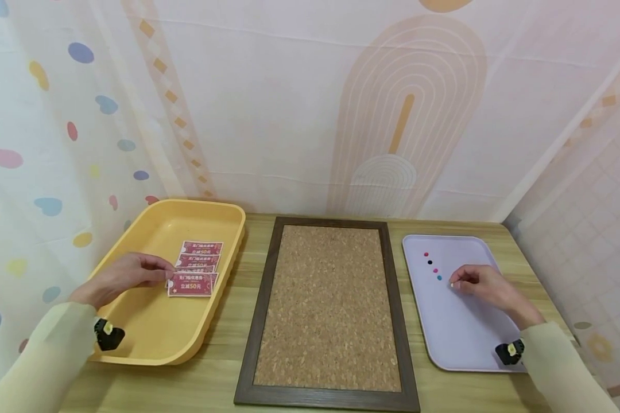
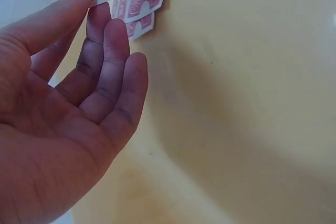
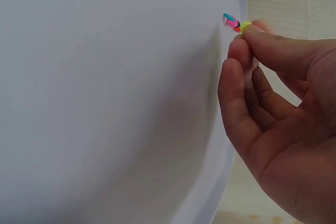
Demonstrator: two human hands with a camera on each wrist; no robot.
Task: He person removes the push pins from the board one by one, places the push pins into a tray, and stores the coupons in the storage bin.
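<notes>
Over the yellow tray [image 1: 222, 229], my left hand [image 1: 126, 276] pinches the left edge of a red-and-white paper coupon [image 1: 190, 285] between thumb and fingers. Several similar coupons [image 1: 201, 248] lie overlapped in the tray behind it. On the right, my right hand [image 1: 483, 285] is above the lilac tray [image 1: 460, 338], its thumb and finger pinching a small yellow thumbtack [image 3: 245, 26]. Close by in a slanting row lie a red thumbtack [image 1: 426, 254], a black one [image 1: 430, 262], a pink one [image 1: 436, 270] and a teal one [image 1: 440, 277].
A cork board [image 1: 330, 310] in a dark wooden frame [image 1: 248, 344] lies between the two trays on the wood-grain table [image 1: 217, 378]. A patterned curtain [image 1: 268, 115] hangs behind the table and along its sides.
</notes>
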